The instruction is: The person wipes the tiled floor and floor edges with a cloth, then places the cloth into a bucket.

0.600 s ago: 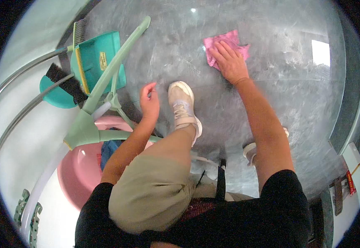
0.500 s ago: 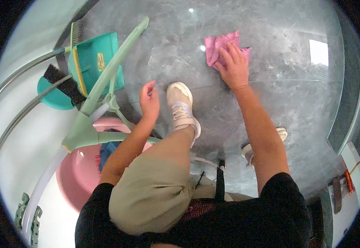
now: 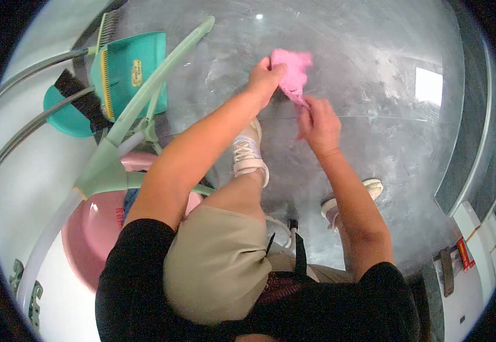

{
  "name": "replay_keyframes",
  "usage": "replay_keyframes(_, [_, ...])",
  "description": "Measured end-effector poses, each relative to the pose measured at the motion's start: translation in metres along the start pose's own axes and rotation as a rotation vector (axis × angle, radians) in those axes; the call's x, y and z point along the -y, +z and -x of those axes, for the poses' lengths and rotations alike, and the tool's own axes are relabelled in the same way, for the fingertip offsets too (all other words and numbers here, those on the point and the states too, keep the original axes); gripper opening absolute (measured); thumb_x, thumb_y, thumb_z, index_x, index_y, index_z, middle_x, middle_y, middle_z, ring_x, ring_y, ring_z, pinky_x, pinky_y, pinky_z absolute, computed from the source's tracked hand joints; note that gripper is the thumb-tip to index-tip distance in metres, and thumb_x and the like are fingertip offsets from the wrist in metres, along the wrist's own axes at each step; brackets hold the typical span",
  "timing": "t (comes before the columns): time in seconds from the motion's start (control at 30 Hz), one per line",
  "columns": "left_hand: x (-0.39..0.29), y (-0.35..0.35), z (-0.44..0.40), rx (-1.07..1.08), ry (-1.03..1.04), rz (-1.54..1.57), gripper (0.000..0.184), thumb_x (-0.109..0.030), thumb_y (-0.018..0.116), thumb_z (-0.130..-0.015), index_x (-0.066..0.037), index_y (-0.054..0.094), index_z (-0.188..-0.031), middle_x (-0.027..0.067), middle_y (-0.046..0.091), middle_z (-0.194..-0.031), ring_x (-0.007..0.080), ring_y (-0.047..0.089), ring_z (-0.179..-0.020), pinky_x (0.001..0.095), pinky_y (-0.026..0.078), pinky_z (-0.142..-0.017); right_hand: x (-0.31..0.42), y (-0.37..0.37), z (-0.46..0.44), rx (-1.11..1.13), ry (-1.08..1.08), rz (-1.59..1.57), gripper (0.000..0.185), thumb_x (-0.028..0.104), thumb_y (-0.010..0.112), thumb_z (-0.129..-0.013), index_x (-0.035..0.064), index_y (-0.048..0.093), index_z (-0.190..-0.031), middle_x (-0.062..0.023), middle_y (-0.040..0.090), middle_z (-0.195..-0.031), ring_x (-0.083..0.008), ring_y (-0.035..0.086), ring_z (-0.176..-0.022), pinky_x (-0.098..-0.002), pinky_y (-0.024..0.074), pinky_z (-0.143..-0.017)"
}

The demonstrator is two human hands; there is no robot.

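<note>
1. Nearest, khaki shorts (image 3: 216,262) are seen, with the left knee raised and black sleeves (image 3: 137,251) at either side.
2. Beside the left leg, a pink basin (image 3: 82,245) is placed; a blue item (image 3: 129,199) is partly seen in it, largely hidden by the left arm.
3. The basin is crossed by a pale green frame (image 3: 105,168), one limb of which is extended obliquely over the left part of the floor (image 3: 362,62).
4. Two light shoes are shown on the grey floor: the right shoe (image 3: 372,188) is set back toward the right edge, while the left shoe (image 3: 248,154) is set farther forward.
5. The lower, narrowed end of the cloth is gripped by the right hand (image 3: 320,122), which is slightly blurred.
6. The upper left side of the cloth is pinched between thumb and fingers by the left hand (image 3: 265,81).
7. The pink cloth (image 3: 292,69) is stretched between both hands, above the floor and beyond the left shoe; its upper right margin is blurred.
8. Near the floor's left edge, a teal dustpan (image 3: 148,62) with a yellow comb strip (image 3: 107,85) is seen, next to black bristles (image 3: 82,101).
</note>
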State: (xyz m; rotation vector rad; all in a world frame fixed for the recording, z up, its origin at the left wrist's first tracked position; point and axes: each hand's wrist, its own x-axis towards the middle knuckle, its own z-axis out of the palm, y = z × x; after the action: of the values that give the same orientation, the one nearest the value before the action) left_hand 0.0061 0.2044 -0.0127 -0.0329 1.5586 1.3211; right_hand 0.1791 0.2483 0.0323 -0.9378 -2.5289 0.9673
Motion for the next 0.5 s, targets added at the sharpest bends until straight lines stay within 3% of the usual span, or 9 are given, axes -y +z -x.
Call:
replay_keyframes(0.07, [-0.009, -0.018, 0.006, -0.108, 0.334, 0.025, 0.028, -0.019, 0.066, -0.087, -0.001, 0.060, -0.108, 0.0063, 0.064, -0.099, 0.0134, 0.058, -0.090, 0.0291, 0.047, -0.080, 0.016, -0.013, -0.015, -0.018, -0.029, 0.004, 0.023, 0.010, 0.067, -0.078, 0.0122, 0.062, -0.101, -0.0085, 0.062, -0.089, -0.0298, 0.062, -0.080, -0.0402, 0.0502, -0.067])
replay_keyframes(0.1, [-0.012, -0.034, 0.010, -0.113, 0.336, 0.018, 0.028, -0.019, 0.066, -0.087, -0.001, 0.060, -0.108, 0.0063, 0.064, -0.099, 0.0134, 0.058, -0.090, 0.0291, 0.047, -0.080, 0.020, -0.009, -0.018, -0.019, -0.031, -0.005, 0.023, 0.010, 0.067, -0.078, 0.0122, 0.062, -0.101, -0.0085, 0.062, -0.089, -0.0298, 0.062, -0.080, -0.0402, 0.0502, -0.067])
replay_keyframes(0.17, [-0.014, -0.067, 0.023, -0.287, 0.380, -0.088, 0.033, -0.021, 0.066, -0.088, -0.001, 0.056, -0.112, 0.0052, 0.062, -0.102, 0.0140, 0.057, -0.090, 0.0296, 0.047, -0.079, 0.026, 0.006, -0.029, 0.040, -0.315, -0.042, 0.027, 0.015, 0.068, -0.078, 0.0116, 0.063, -0.105, -0.0083, 0.063, -0.090, -0.0294, 0.062, -0.081, -0.0403, 0.0504, -0.071])
replay_keyframes(0.23, [-0.002, -0.100, 0.044, -0.465, 0.169, 0.014, 0.040, -0.025, 0.064, -0.089, -0.002, 0.051, -0.119, 0.0051, 0.058, -0.107, 0.0154, 0.057, -0.088, 0.0304, 0.048, -0.078, 0.031, 0.033, -0.036, 0.149, -0.352, 0.000, 0.028, 0.018, 0.067, -0.080, 0.0110, 0.063, -0.107, -0.0084, 0.063, -0.092, -0.0291, 0.062, -0.084, -0.0403, 0.0501, -0.074])
replay_keyframes(0.3, [0.010, -0.124, 0.070, -0.721, 0.007, -0.117, 0.044, -0.028, 0.062, -0.091, -0.004, 0.047, -0.124, 0.0055, 0.055, -0.110, 0.0153, 0.056, -0.086, 0.0287, 0.048, -0.073, 0.042, 0.070, -0.045, 0.260, -0.389, -0.001, 0.033, 0.022, 0.065, -0.081, 0.0101, 0.062, -0.112, -0.0087, 0.063, -0.098, -0.0282, 0.061, -0.093, -0.0410, 0.0493, -0.081])
replay_keyframes(0.33, [0.039, -0.151, 0.073, -0.762, 0.072, -0.128, 0.042, -0.029, 0.061, -0.091, -0.005, 0.047, -0.124, 0.0051, 0.055, -0.110, 0.0142, 0.055, -0.085, 0.0274, 0.047, -0.070, 0.049, 0.092, -0.053, 0.255, -0.390, -0.047, 0.035, 0.023, 0.064, -0.082, 0.0097, 0.060, -0.115, -0.0089, 0.063, -0.102, -0.0275, 0.060, -0.099, -0.0417, 0.0487, -0.084])
replay_keyframes(0.37, [0.065, -0.171, 0.074, -0.798, 0.137, -0.137, 0.041, -0.029, 0.060, -0.092, -0.006, 0.048, -0.124, 0.0047, 0.055, -0.109, 0.0131, 0.055, -0.083, 0.0261, 0.046, -0.068, 0.049, 0.127, -0.059, 0.237, -0.471, -0.009, 0.039, 0.022, 0.062, -0.083, 0.0100, 0.057, -0.119, -0.0095, 0.061, -0.109, -0.0268, 0.058, -0.105, -0.0413, 0.0480, -0.087])
replay_keyframes(0.43, [0.052, -0.161, 0.099, -0.752, -0.009, -0.173, 0.035, -0.026, 0.057, -0.093, -0.007, 0.051, -0.122, 0.0023, 0.057, -0.103, 0.0108, 0.055, -0.081, 0.0248, 0.044, -0.065, 0.046, 0.180, -0.074, 0.211, -0.542, 0.036, 0.043, 0.022, 0.061, -0.083, 0.0104, 0.055, -0.124, -0.0100, 0.059, -0.115, -0.0262, 0.056, -0.111, -0.0409, 0.0472, -0.091])
replay_keyframes(0.5, [0.054, -0.157, 0.107, -0.686, -0.039, -0.226, 0.031, -0.025, 0.055, -0.094, -0.008, 0.053, -0.120, 0.0017, 0.058, -0.101, 0.0106, 0.055, -0.080, 0.0252, 0.045, -0.066, 0.036, 0.200, -0.087, 0.251, -0.882, 0.069, 0.053, 0.023, 0.060, -0.082, 0.0104, 0.048, -0.133, -0.0124, 0.051, -0.132, -0.0264, 0.047, -0.125, -0.0414, 0.0393, -0.103])
